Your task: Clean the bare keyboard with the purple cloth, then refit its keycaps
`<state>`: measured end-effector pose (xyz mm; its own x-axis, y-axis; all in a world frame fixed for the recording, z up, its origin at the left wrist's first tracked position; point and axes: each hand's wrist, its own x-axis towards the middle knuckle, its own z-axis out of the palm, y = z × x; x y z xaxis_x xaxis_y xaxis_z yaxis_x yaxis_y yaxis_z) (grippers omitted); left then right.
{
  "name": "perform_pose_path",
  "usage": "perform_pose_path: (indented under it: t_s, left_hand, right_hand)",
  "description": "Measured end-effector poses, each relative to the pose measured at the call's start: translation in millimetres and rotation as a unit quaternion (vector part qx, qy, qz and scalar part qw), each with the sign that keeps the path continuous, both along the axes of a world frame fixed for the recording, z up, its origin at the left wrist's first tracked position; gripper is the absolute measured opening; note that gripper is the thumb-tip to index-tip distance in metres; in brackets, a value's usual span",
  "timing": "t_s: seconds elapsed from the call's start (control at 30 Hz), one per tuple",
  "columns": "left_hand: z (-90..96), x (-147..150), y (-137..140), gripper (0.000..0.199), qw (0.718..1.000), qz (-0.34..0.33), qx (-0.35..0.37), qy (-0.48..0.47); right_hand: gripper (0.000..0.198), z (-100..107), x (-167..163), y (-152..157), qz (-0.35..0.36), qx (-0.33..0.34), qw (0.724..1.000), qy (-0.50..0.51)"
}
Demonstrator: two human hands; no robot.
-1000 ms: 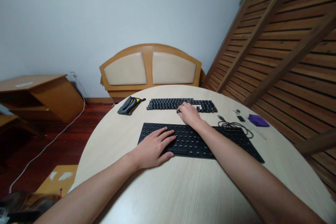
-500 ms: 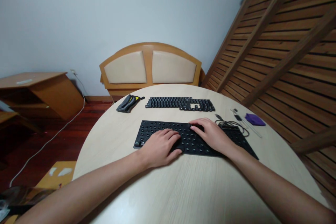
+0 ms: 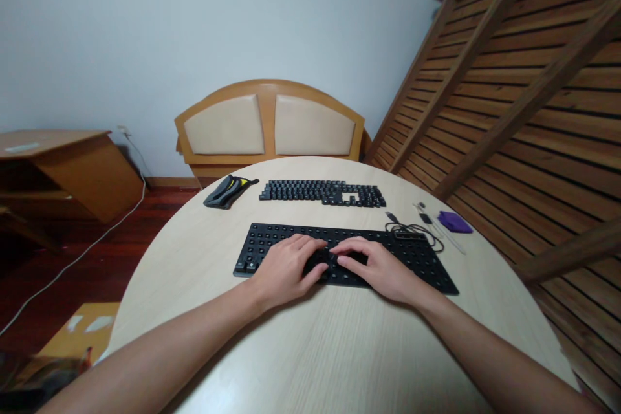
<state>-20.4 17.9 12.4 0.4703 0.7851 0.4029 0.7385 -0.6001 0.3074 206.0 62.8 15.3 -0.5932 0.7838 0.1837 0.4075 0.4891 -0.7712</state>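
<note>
A black keyboard point(image 3: 412, 262) with most of its keycaps off lies on the table, its key posts bare. My left hand point(image 3: 286, 265) rests over its left-middle part, fingers curved and thumb apart from them near the front edge. My right hand point(image 3: 378, 265) is just right of it; its thumb and index finger close around a small black piece that looks like a keycap point(image 3: 332, 256). Both hands' fingertips nearly meet. At the keyboard's front left corner, a couple of keycaps point(image 3: 246, 266) are in place. Loose keycaps point(image 3: 295, 191) stand behind in keyboard layout, with a gap toward the right.
A coiled USB cable point(image 3: 417, 228) lies across the keyboard's right part. Right of it are a thin white stick point(image 3: 451, 239) and a purple pouch point(image 3: 455, 222). A grey, black and yellow fabric item point(image 3: 228, 192) sits at the back left. Wooden slats point(image 3: 485, 110) lean at the right.
My right hand has moved toward me and left, up to my left hand's fingertips. My left thumb and index finger have spread a little. The view has shifted slightly to the right.
</note>
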Motion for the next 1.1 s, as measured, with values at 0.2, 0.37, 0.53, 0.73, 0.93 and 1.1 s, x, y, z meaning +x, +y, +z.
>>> perform_pose_path:
  t_s: [0.2,0.37,0.53,0.73,0.93,1.1]
  left_hand:
    - [-2.6,4,-2,0.019,0.998,-0.041,0.014,-0.036]
    - [-7.5,7,-2,0.015,0.998,-0.026,0.004,-0.056]
    - [-10.0,9,-3,0.015,0.998,0.026,-0.011,-0.063]
    - [-12.4,10,-3,0.016,0.997,0.027,-0.031,-0.067]
    - [-15.7,9,0,0.018,0.997,0.009,-0.04,-0.063]
    - [-15.5,9,1,0.017,0.998,0.002,-0.041,-0.057]
  right_hand:
    - [0.016,-1,-2,-3,0.016,-0.03,0.999,0.016]
    - [0.018,-1,-3,-5,0.022,-0.032,0.999,0.021]
    - [0.017,0,-2,-5,0.026,-0.019,0.999,0.013]
    - [0.016,0,-1,-4,0.025,-0.011,1.0,0.007]
    - [0.015,-4,1,-2,0.02,0.013,1.0,-0.021]
    - [0.016,-4,4,-1,0.023,0.031,0.999,-0.036]
